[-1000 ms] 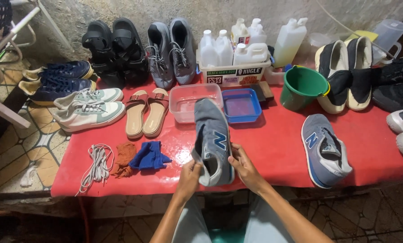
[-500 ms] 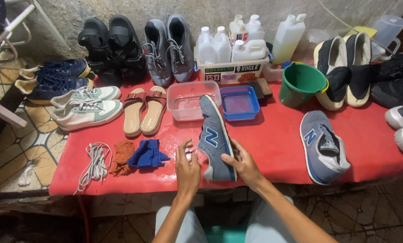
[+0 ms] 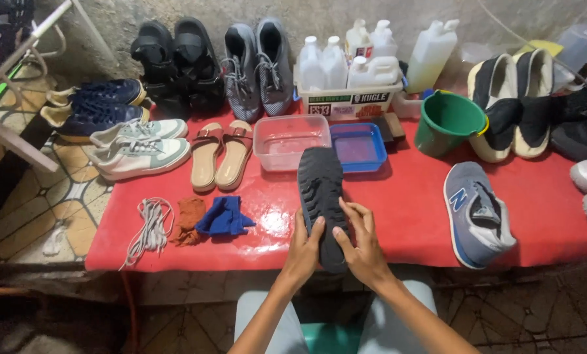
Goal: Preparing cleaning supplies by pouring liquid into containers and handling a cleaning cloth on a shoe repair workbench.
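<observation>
both hands on one shoe [image 3: 321,203], flipped sole-up, dark grey treaded outsole facing the camera. it sits at the near edge of the red table [image 3: 542,216], heel toward the person, toe pointing at the clear plastic tub [image 3: 292,141].

left hand [image 3: 302,246] wraps the heel end from the left side, fingers curled onto the sole. right hand [image 3: 361,242] grips from the right, fingers spread over the sole's heel half. both closed on the shoe, neither free.

handling, my read: light, foam-and-rubber trainer. sole is semi-stiff with some flex at the forefoot, upper is soft and will collapse if squeezed. tread gives decent grip, but the table looks wet and glossy, so the shoe may be slick. best hold is the heel and the midsole sidewalls, where the hands already are; toe end is unsupported.

nearby: its grey-blue mate [image 3: 477,213] upright to the right, well apart. blue tray [image 3: 360,145] just beside the tub. blue cloth [image 3: 224,216], brown rag [image 3: 188,219] and white laces [image 3: 150,226] to the left. tan sandals [image 3: 222,154] further back, green bucket [image 3: 447,121] back right, white bottles in a box [image 3: 352,72] against the wall.
</observation>
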